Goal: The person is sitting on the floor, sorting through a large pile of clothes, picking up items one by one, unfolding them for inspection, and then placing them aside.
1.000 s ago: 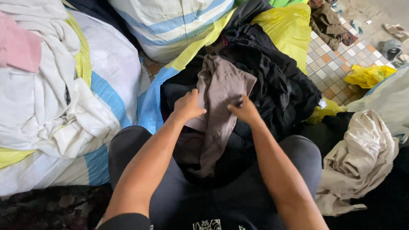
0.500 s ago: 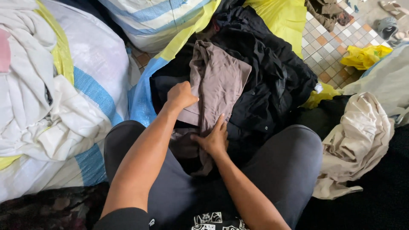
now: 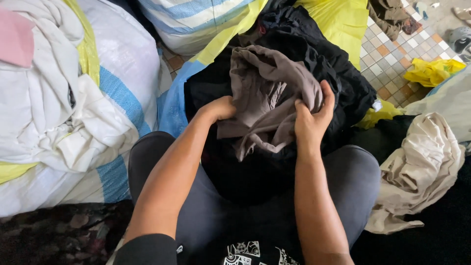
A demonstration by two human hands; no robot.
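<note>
the left hand (image 3: 218, 109) and the right hand (image 3: 311, 120) both grip a bunched brown garment (image 3: 267, 95), one on each side, above a pile of black clothes (image 3: 333, 73)

- Large white woven sack (image 3: 122, 59) with blue and yellow stripes, far left; white cloth (image 3: 44, 113) heaped against it.
- Pink cloth (image 3: 14, 41) at upper left edge.
- Second striped sack (image 3: 196, 22), top centre.
- Yellow plastic sheet (image 3: 338, 24) behind the dark pile.
- Cream garment (image 3: 422, 167) crumpled on the right.
- Small-tiled floor (image 3: 392, 54), upper right; yellow rag (image 3: 431, 71) lying on it.
</note>
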